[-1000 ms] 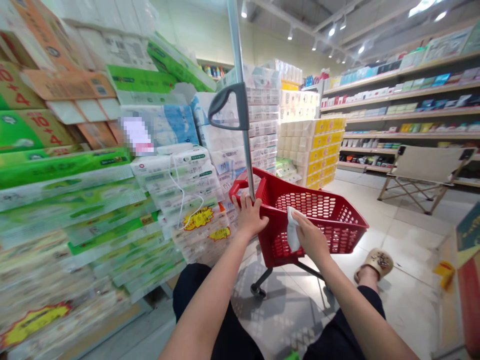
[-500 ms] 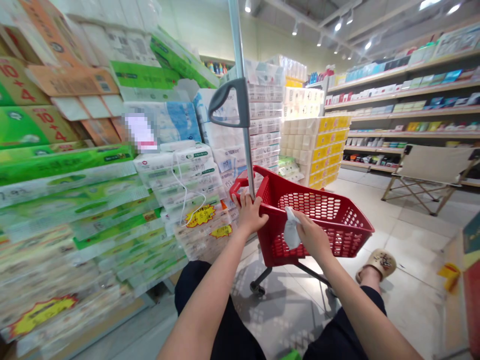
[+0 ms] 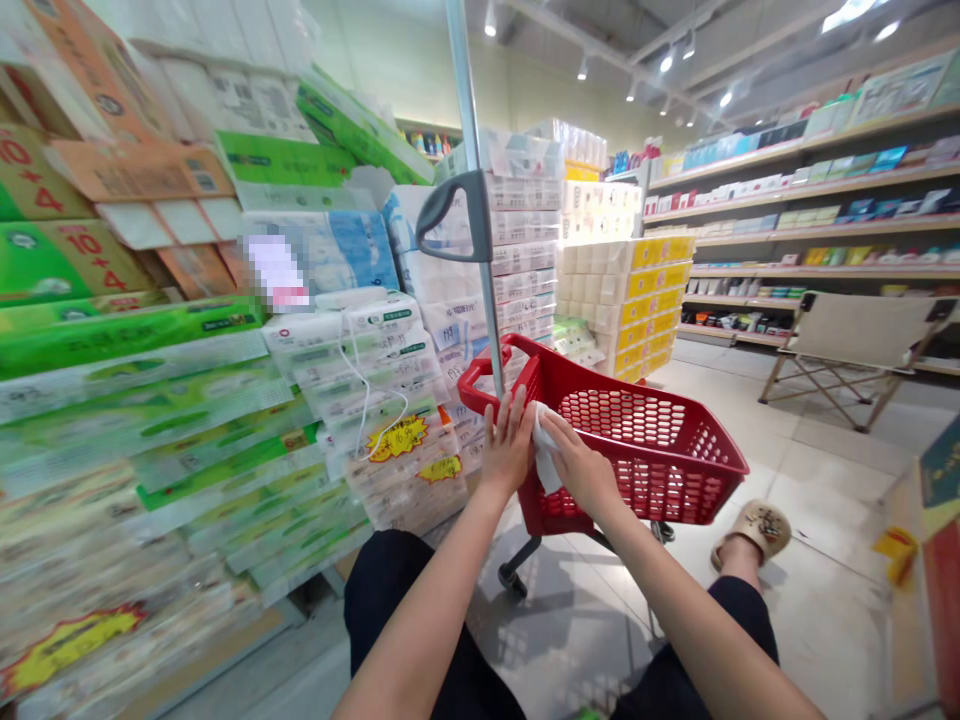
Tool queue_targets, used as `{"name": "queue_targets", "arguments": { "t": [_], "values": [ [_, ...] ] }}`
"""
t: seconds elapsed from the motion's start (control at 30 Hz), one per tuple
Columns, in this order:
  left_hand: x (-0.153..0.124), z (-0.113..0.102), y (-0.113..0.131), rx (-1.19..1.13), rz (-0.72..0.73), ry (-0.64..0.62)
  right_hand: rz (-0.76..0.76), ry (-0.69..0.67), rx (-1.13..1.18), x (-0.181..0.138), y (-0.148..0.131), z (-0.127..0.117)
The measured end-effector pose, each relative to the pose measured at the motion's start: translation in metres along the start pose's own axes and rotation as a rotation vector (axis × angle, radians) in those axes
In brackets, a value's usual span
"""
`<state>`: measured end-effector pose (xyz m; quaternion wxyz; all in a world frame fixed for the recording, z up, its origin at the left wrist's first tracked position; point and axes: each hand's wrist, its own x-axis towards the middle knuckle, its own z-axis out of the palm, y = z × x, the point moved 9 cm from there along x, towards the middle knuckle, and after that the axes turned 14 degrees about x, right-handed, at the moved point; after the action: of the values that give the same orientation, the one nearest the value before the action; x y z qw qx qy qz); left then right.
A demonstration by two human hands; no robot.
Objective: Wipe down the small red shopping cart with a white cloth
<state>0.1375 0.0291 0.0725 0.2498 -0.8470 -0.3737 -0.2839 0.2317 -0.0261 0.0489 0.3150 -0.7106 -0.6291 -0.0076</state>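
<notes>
left hand: fingers spread flat on red basket | right hand: holding white cloth against basket, just beside left hand

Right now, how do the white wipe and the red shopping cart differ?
Size: the white wipe is small enough to be held in the right hand; the red shopping cart is far larger.
Form: the wipe looks soft and crumpled; the cart has stiff, perforated sides.
Support: the wipe is held by hand; the cart stands on wheels.
Shared: each has a hand at it, the left hand being at the cart's rim.
</notes>
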Motion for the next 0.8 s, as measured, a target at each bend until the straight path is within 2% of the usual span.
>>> {"name": "queue_targets", "arguments": {
  "t": [0.1, 0.27, 0.33, 0.5, 0.57, 0.67, 0.8],
  "values": [
    [0.0, 0.004, 0.01, 0.007, 0.1, -0.01, 0.049, 0.027, -0.021, -0.006, 0.02, -0.001],
    [0.004, 0.009, 0.008, -0.004, 0.078, -0.033, 0.136, 0.041, -0.044, -0.014, 0.047, -0.002],
    [0.004, 0.01, 0.008, -0.007, 0.066, -0.023, 0.146, 0.048, -0.058, -0.014, 0.042, 0.001],
    [0.003, 0.013, 0.008, 0.012, 0.042, -0.004, 0.08, 0.015, -0.093, -0.005, 0.003, 0.025],
    [0.002, 0.014, 0.007, 0.016, 0.044, -0.002, 0.068, 0.002, -0.12, -0.005, -0.001, 0.03],
    [0.001, 0.014, 0.006, 0.002, 0.07, -0.016, 0.05, -0.004, -0.161, -0.017, 0.013, 0.026],
    [-0.001, 0.012, 0.007, -0.027, 0.089, -0.029, 0.083, 0.055, -0.149, -0.042, 0.047, 0.003]
  ]
}}
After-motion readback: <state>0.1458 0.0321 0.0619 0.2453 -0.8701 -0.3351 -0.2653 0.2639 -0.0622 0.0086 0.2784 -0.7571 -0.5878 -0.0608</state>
